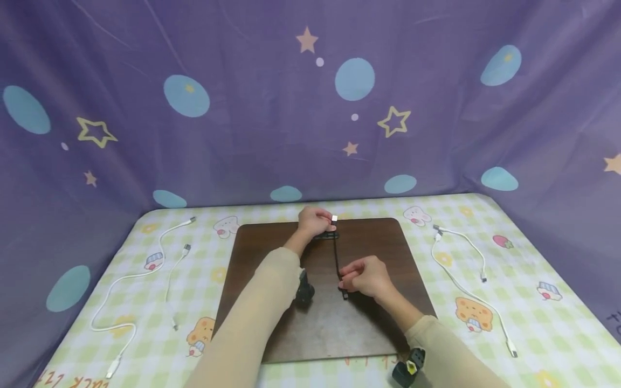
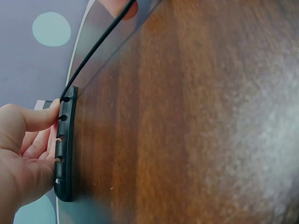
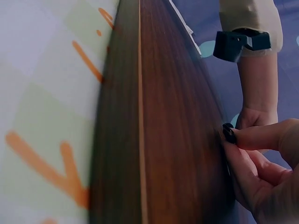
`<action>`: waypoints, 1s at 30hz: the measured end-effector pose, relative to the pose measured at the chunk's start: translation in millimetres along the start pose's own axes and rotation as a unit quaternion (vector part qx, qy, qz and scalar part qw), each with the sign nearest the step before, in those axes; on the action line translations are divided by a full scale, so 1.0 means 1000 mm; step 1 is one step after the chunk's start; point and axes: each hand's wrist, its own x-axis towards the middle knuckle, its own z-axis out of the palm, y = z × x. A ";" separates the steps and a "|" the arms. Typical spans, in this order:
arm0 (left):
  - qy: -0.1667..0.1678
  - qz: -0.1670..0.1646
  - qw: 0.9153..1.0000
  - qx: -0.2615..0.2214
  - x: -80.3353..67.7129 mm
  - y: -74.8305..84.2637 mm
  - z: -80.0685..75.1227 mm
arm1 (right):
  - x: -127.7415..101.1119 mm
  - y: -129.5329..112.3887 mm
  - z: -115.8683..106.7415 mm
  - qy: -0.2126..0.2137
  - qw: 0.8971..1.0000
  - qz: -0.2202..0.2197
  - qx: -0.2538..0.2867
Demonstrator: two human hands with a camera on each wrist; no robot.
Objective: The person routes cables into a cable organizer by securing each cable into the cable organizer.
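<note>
A thin black USB cable [image 1: 336,250] runs taut between the hands over a dark brown wooden board [image 1: 310,334]. The left hand [image 1: 314,220] pinches it beside its metal plug [image 1: 335,219] near the board's far edge. Directly by that hand is a black slotted cable holder [image 2: 67,149]; the cable passes at its end slot, though how deep it sits cannot be seen. Closer to the body, the right hand [image 1: 364,276] grips the cable's other end between thumb and fingers, with a small black plug [image 1: 345,295] sticking out below.
Left of the board lie a long white cable [image 1: 121,278] and a shorter white cable [image 1: 168,283]. Two more white cables [image 1: 468,294] lie on the right. A checked tablecloth [image 1: 514,269] covers the table, with a purple curtain [image 1: 252,134] behind.
</note>
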 end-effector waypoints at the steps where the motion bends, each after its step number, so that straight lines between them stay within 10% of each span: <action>1: 0.003 0.003 1.000 0.016 0.000 -0.001 0.000 | 0.000 0.001 -0.001 -0.002 1.000 0.002 0.001; 30: 0.023 0.026 0.998 0.053 -0.003 0.004 0.002 | -0.002 0.002 -0.001 0.008 0.994 -0.045 -0.094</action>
